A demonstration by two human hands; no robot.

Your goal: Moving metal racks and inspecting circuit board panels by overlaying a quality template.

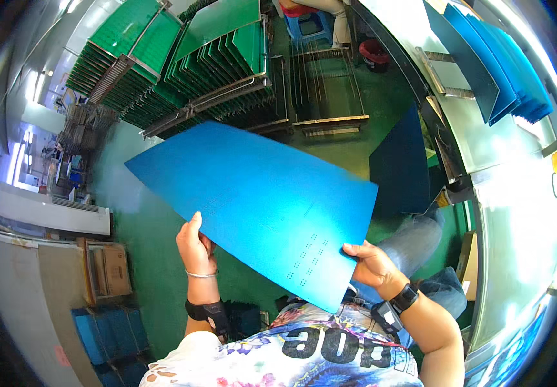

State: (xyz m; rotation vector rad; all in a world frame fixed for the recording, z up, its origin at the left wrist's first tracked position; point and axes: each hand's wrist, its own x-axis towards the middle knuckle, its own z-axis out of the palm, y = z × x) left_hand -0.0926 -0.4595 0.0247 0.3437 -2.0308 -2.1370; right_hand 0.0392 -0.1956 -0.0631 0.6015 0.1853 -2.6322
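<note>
A large flat blue panel [246, 187] with rows of small dark holes near its near end is held up in front of me, tilted across the view. My left hand [196, 248] grips its left edge, thumb on top and the fingers mostly hidden underneath. At the near right edge my right hand [370, 263] pinches it the same way, thumb over the surface. Both hands are closed on the one panel, which hangs above the green floor and my lap.
Racks of upright green panels [220, 55] stand at the far left. A slotted frame rack [328, 87] sits beyond the panel. On the right, a pale worktable [511, 200] carries standing blue panels [507, 64]. A dark panel [398, 164] leans beside it. Cardboard [112, 267] lies left.
</note>
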